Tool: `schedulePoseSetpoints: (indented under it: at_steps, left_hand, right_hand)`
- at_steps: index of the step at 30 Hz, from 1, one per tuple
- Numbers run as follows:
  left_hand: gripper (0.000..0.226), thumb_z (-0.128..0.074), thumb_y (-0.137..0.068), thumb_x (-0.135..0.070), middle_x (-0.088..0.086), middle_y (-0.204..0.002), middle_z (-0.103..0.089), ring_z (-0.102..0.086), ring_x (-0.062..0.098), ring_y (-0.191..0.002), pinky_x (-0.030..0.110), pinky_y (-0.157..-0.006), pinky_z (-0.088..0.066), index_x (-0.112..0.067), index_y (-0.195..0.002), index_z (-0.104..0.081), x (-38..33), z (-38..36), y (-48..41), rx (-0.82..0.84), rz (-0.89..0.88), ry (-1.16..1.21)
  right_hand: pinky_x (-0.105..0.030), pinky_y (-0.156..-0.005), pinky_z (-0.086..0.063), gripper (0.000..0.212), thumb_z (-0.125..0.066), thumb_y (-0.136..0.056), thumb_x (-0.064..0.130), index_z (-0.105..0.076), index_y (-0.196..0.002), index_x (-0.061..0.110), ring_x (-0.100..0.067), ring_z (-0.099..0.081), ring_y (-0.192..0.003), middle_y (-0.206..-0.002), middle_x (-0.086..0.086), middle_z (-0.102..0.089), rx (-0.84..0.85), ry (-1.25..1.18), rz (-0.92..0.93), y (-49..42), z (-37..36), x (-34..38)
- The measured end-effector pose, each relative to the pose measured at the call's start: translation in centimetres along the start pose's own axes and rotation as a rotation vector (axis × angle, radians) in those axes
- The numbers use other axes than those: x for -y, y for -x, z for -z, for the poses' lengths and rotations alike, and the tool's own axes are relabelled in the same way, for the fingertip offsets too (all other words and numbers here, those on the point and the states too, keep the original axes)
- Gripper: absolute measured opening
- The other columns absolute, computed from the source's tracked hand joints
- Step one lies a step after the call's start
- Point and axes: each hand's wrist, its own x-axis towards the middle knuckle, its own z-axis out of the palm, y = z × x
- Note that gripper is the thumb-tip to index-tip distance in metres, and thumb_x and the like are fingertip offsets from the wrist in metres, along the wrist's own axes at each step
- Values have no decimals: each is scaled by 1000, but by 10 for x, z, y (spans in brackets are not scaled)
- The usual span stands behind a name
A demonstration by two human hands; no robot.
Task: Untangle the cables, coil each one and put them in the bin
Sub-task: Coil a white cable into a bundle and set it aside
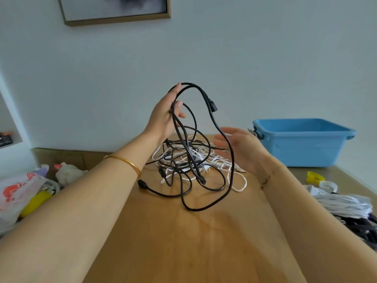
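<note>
Nearest, we see the wooden table (183, 242) with our forearms reaching over it, a gold bangle (126, 162) on the left one. Further out, our left hand (166, 113) is raised, its fingers curled round loops of the black cable (212, 105), which hangs into the tangle of white cables (216, 162) on the table. Our right hand (239, 149) is spread open beside the hanging strand, holding nothing. Beyond, at the far right, stands the blue bin (302, 148).

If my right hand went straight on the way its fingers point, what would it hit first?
Probably the black cable hanging in loops from your left hand; the right hand points leftward into them. Depth is unclear, so it might miss.
</note>
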Motion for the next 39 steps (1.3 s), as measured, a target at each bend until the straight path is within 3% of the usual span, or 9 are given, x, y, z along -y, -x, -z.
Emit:
schedulePoseSetpoints:
  at_steps: [7,13,16,19,27,30,33,37,39]
  left_hand:
    - [47,-34,-104,-11,-9,-96,-51,-62,24,-96,49,-100,-46,-21,-149,-28,2,12,10,21,4,-9]
    - [47,-34,-104,-8,-3,-109,-50,-59,14,-83,25,-76,-52,-19,-149,-29,8,17,10,-3,39,45]
    - [46,-34,-104,-7,18,-128,-51,-62,9,-81,16,-75,-48,-16,-149,-29,13,17,9,15,45,30]
    - [46,-34,-104,-7,36,-140,-37,-48,38,-125,31,-100,-46,-14,-149,-30,21,17,8,11,44,-57]
    - [46,-34,-104,-11,15,-150,-36,-37,45,-132,49,-114,-29,-16,-149,-29,33,12,7,18,82,-88]
    - [45,-33,-104,-12,28,-143,-40,-44,37,-129,31,-111,-33,-16,-149,-29,26,11,9,40,54,-105]
    - [44,-33,-104,-10,29,-138,-40,-52,14,-94,8,-76,-46,-15,-147,-31,16,10,12,56,23,-52]
    - [45,-35,-103,-6,2,-135,-36,-50,13,-86,10,-68,-46,-15,-147,-32,12,10,18,90,-15,-2]
    - [46,-36,-103,-7,-5,-139,-33,-54,17,-89,12,-73,-47,-17,-148,-32,15,12,21,107,-44,-66]
  right_hand:
    - [-36,-80,-55,34,-50,-86,-4,-61,-115,7,-29,-64,-95,-106,-13,-66,4,978,159,-47,-33,-34]
    - [-10,-43,-40,8,-62,-88,5,-63,-96,5,-8,-49,-56,-71,2,-56,337,924,-14,-53,-39,-51]
    - [-9,-44,-38,12,-62,-90,16,-66,-81,9,-8,-48,-55,-65,3,-56,59,844,150,-58,-30,-55]
    - [-17,-47,-40,16,-58,-93,19,-63,-78,14,-7,-45,-49,-63,1,-53,-90,458,218,-52,-20,-43]
    - [-22,-42,-37,19,-39,-95,6,-58,-91,6,-11,-43,-52,-68,-2,-50,-690,157,67,-56,18,-19]
    - [-30,-55,-52,20,-45,-94,-1,-58,-109,-2,-16,-51,-55,-70,-8,-54,-584,332,-29,-61,24,-16]
    - [-25,-56,-53,14,-45,-94,1,-53,-103,8,-17,-54,-60,-72,-8,-51,-453,323,-62,-60,20,-15]
    - [-20,-52,-42,21,-43,-99,22,-57,-92,8,-10,-42,-57,-68,1,-41,-446,790,-97,-56,9,-10]
    - [-29,-68,-54,28,-42,-95,5,-54,-120,-1,-19,-58,-74,-83,-6,-53,-458,476,40,-58,8,-6]
